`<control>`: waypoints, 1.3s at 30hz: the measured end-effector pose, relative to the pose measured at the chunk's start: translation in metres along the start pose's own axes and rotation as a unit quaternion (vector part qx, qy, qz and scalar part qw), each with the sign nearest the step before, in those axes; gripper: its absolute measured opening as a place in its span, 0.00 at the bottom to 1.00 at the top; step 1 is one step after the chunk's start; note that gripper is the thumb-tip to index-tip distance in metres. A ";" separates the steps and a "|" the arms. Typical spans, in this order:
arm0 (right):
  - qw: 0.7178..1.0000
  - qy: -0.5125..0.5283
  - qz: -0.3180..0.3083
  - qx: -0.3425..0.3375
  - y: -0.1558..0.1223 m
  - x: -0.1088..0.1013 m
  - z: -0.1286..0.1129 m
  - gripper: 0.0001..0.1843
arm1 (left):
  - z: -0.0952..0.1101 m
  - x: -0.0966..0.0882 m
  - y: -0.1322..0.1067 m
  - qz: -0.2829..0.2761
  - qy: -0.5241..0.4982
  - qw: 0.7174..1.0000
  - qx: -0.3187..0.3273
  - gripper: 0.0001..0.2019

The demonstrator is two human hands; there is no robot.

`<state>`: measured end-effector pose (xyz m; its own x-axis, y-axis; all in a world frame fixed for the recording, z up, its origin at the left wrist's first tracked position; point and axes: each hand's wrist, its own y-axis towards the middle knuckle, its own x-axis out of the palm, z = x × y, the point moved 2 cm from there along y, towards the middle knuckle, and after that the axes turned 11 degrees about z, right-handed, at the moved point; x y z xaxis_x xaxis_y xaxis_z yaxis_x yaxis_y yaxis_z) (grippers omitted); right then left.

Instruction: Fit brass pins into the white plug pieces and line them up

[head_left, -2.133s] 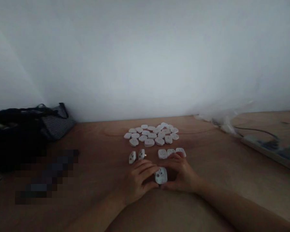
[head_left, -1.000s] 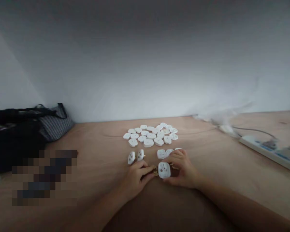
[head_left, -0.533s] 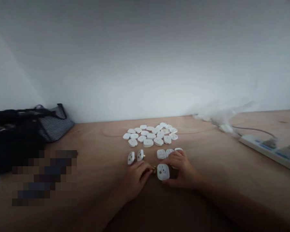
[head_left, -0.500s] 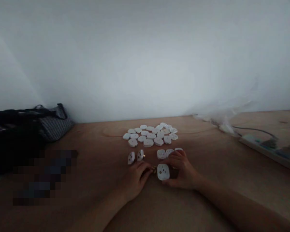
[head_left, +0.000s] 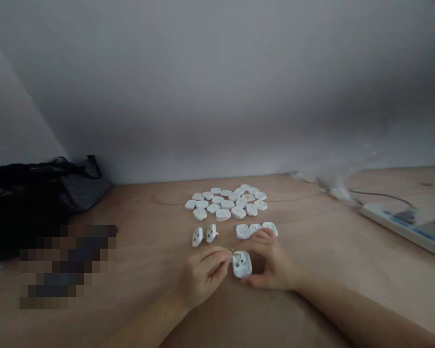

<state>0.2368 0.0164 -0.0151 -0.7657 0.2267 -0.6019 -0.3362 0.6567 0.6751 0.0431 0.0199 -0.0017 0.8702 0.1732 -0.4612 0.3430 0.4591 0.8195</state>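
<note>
One white, rounded-square plastic shell [head_left: 242, 265] sits at nine o'clock of your right hand [head_left: 273, 261], held thumb-to-fingers; your left hand [head_left: 207, 271] pinches a thin, brass-coloured metal piece [head_left: 234, 251] at the shell's eleven o'clock.

Left fingers [head_left: 223, 259] closer in, small piece [head_left: 234, 251] now meeting white housing [head_left: 242, 267]

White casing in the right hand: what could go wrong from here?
The small part pinched in the left hand could slip and fall. The right hand, holding the casing, might nudge the row of casings just beyond. The tilted plugs ahead of the left hand could topple if brushed.
</note>
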 end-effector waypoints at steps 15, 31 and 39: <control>1.000 0.018 -0.015 -0.001 0.000 0.001 -0.002 0.27 | -0.005 -0.005 -0.001 -0.094 0.038 0.987 0.124 0.11; 1.000 0.016 -0.014 -0.009 0.001 0.003 -0.003 0.31 | 0.000 -0.002 0.001 -0.093 0.074 0.984 0.131 0.16; 1.000 0.000 0.004 -0.012 -0.001 0.004 0.005 0.33 | -0.011 0.000 -0.004 -0.117 0.034 0.992 -0.035 0.29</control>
<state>0.2374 0.0201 -0.0203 -0.7682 0.2330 -0.5963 -0.3429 0.6368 0.6906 0.0384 0.0275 -0.0089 0.7432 0.1131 -0.6595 0.5046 0.5526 0.6633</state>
